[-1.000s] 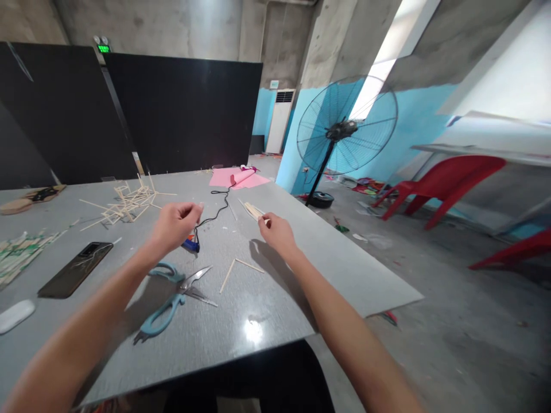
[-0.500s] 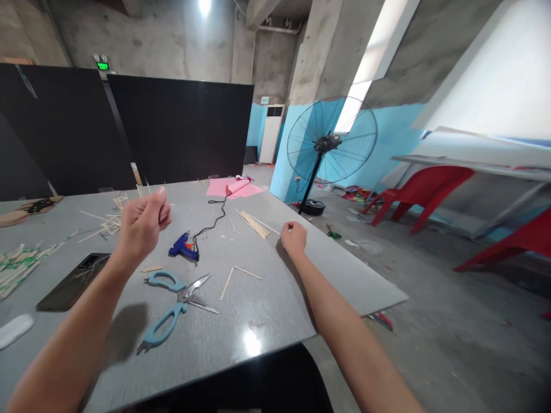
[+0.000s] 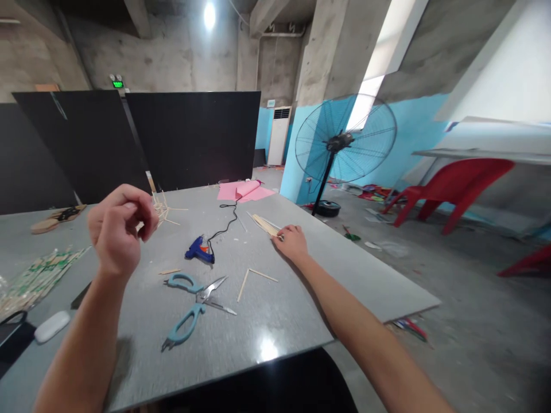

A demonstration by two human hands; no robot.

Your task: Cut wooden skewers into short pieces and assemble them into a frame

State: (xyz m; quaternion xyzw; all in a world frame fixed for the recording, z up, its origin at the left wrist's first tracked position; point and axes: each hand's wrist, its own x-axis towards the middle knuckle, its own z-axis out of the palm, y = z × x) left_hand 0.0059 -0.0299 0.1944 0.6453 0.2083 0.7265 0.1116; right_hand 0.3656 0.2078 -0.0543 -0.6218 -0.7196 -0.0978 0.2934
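My left hand [image 3: 123,226] is raised above the left part of the table with its fingers curled in. Whatever they may hold is too small to name. Down on the table, my right hand [image 3: 293,242] has its fingers closed at the near end of a small pile of thin wooden sticks [image 3: 263,223]. Two sticks joined in a V [image 3: 248,275] lie in front of me. Left of them are open scissors [image 3: 189,312] with light-blue handles. A blue hot glue gun [image 3: 200,250] lies behind the scissors. My left hand partly hides a stick framework [image 3: 161,209].
Pink paper [image 3: 245,190] lies at the table's far edge. On the left are a bundle of green-marked sticks [image 3: 43,278], a white mouse-like object [image 3: 52,327] and a dark phone partly behind my arm. A standing fan [image 3: 340,140] and a red chair [image 3: 460,189] stand beyond the table.
My right hand has closed in on the near end of the stick pile. The left hand has come nearer and turned, its fingers still curled. The view has shifted a little left.
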